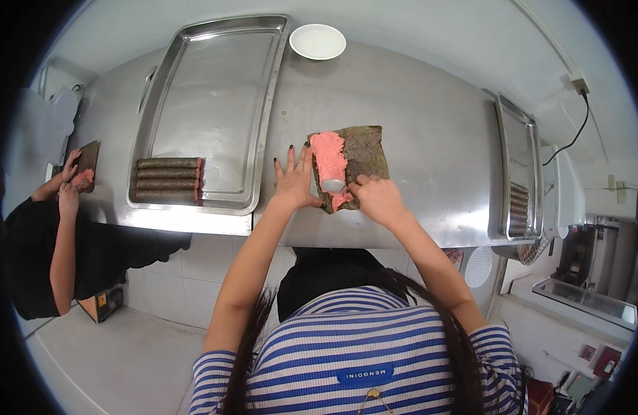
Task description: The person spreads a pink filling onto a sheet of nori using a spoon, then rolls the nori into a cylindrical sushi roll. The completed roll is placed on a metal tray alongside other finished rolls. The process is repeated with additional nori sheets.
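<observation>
Here's the sheet (368,155), dark and flat on the table (436,138) right in front of the person, and the pink paste (328,155) runs thick down its left side! The left hand (296,184) lies open, fingers splayed wide, index tip and thumb at the sheet's left edge: a good anchor, and worth holding, because a loose sheet would likely skid with every stroke. The right hand (379,199) is curled shut round the spoon (333,185), its bowl down in the paste near the lower end. And there's the spot to watch: below the spoon the cover looks ragged, with dark gaps showing. Short, light strokes should serve best here, bowl kept nearly flat so its rim doesn't dig in and tear the sheet. Draw from the thick band toward those gaps, smooth the uneven right-hand border, and lift off cleanly so sticky paste doesn't drag back. The right half is bare, so spreading looks only partway along. Even depth matters more than speed!
</observation>
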A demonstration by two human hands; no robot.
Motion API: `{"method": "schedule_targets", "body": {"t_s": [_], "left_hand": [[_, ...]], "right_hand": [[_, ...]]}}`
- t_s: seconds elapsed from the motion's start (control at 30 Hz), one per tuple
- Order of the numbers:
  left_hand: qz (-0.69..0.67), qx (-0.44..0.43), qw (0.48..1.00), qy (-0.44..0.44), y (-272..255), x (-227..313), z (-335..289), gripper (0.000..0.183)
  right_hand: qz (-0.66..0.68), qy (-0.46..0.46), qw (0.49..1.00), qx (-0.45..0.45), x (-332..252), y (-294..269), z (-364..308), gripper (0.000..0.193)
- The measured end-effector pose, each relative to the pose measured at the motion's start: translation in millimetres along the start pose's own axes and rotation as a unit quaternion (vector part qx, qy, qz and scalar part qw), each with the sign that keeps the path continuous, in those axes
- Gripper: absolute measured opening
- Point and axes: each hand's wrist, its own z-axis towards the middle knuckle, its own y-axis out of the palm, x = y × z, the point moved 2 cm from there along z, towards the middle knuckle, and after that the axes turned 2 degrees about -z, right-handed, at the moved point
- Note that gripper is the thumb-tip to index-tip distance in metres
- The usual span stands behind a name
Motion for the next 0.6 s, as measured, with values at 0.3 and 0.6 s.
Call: {"method": "schedule_targets", "body": {"t_s": [0.3, 0.6], "left_hand": [[0.01, -0.003, 1.0, -0.001, -0.8, 0.2, 0.8, 0.141], [-0.002, 0.001, 1.0, 0.005, -0.6, 0.0, 0.4, 0.141]], "right_hand": [[-0.019, -0.004, 1.0, -0.014, -5.4, 12.5, -10.1, 0.025], [0.015, 0.009, 1.0, -0.023, -13.4, 13.8, -26.9, 0.021]]}}
